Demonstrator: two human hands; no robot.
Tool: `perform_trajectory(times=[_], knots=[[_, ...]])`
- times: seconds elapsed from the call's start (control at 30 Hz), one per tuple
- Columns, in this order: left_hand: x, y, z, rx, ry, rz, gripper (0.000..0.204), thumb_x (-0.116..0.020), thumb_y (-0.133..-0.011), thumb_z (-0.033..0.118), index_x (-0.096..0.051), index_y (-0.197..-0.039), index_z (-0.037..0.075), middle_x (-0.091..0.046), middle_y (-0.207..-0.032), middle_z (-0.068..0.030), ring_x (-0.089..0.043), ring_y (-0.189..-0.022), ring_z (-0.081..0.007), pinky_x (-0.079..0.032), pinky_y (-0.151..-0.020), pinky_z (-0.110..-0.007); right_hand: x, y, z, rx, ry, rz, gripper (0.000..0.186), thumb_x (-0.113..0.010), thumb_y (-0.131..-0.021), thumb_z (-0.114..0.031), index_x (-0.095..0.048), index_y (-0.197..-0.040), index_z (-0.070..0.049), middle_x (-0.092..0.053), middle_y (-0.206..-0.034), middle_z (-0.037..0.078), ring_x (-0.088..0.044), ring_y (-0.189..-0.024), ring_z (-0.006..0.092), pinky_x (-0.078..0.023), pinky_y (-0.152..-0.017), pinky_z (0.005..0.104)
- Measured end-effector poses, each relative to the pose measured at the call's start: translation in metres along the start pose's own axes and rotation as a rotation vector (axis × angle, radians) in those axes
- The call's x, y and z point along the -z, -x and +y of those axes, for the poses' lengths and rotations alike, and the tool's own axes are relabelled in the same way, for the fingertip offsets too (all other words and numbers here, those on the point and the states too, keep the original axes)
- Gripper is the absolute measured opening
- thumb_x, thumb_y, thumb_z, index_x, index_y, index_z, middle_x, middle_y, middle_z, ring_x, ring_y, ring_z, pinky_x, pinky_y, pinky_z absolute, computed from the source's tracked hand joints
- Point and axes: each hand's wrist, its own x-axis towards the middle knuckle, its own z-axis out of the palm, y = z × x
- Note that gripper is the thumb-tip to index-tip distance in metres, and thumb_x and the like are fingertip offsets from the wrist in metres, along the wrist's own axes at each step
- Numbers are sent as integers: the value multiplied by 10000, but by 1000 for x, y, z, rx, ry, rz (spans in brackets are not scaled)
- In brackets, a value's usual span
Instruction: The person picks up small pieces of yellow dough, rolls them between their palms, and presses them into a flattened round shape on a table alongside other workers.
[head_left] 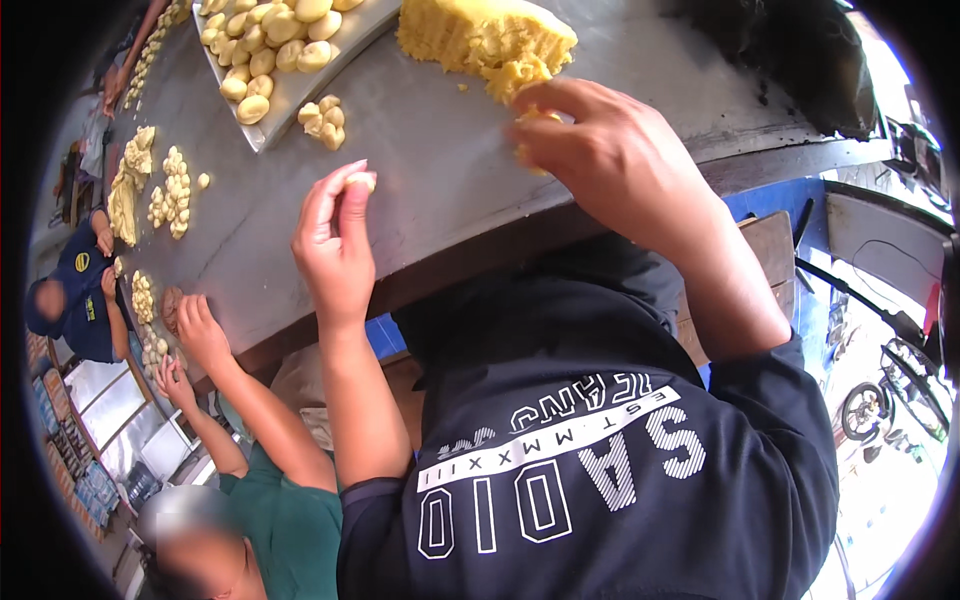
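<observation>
My left hand (335,235) is raised near the table's front edge, its thumb and fingers closed on a small pale-yellow dough piece (362,181). Only a bit of that piece shows between the fingertips. Farther right, my right hand (605,140) has its fingers curled round crumbs of yellow filling (530,153), slightly smeared by motion. Its fingertips are at the torn lower corner of a large crumbly yellow block (480,40). Left of the block lies a small cluster of pale dough pieces (323,122).
A tray (262,135) with many round dough balls stands at the far left. A black plastic bag (800,60) lies at the far right. Two co-workers, in a green shirt (290,535) and a dark blue shirt (85,290), handle dough heaps (170,190) along the metal table (430,160).
</observation>
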Motion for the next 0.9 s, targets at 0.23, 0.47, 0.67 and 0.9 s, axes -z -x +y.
perform_trajectory(times=[0.23, 0.47, 0.67, 0.9], knots=[[6, 5, 5, 272, 571, -54, 416, -655, -1216, 311, -712, -1436, -38, -702, -1053, 0, -656, -968, -103, -550, -944, -274, -13, -3, 16, 40, 233, 230, 420, -816, -981, -160, -778, -1397, -200, -726, -1082, 46, -734, -957, 261, -617, -852, 393], [-8, 12, 23, 266, 480, -10, 384, -740, -1157, 168, -703, -1480, -36, -817, -1261, -147, -799, -1082, -191, -638, -987, -339, -4, 16, 11, -119, 172, 194, 329, -839, -954, -74, -802, -1277, -121, -786, -1149, 61, -767, -1029, 301, -648, -893, 429], [-4, 12, 10, 218, 617, -110, 337, -817, -1077, 40, -731, -1396, -27, -798, -1258, -144, -797, -1133, -211, -654, -960, -340, -7, 13, 0, -144, -19, 78, 332, -892, -915, -139, -812, -1235, -111, -774, -1174, 81, -746, -1101, 329, -629, -973, 460], [-2, 17, 13, -285, -340, -175, 285, -895, -1003, 131, -825, -1257, 23, -756, -1197, -111, -750, -957, -244, -617, -824, -365, 8, 4, 9, -161, 26, 200, 346, -848, -992, -201, -782, -1323, -126, -760, -1009, 101, -765, -958, 331, -629, -832, 462]])
